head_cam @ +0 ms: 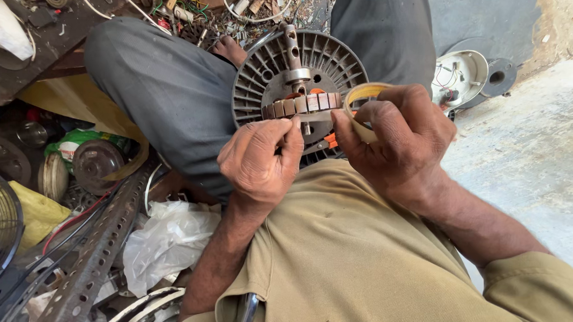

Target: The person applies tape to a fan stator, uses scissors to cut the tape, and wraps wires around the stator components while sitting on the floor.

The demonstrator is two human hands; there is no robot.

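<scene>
On the person's lap, the finned motor housing (299, 91) looks heavy and rigid, best gripped by its rim, while the left hand (261, 160) pinches the stator's wrapped edge (302, 105) and the right hand (400, 137) pinches thin, floppy tape (360, 96).

The finned motor housing (284, 64) is dark grey, its ribs radiating like spokes. Across its front, the segmented winding core (302, 105) is tan-brown with orange showing behind. Right of it, the tape roll (361, 96) is yellowish. Below lies khaki shirt cloth (359, 261).
</scene>
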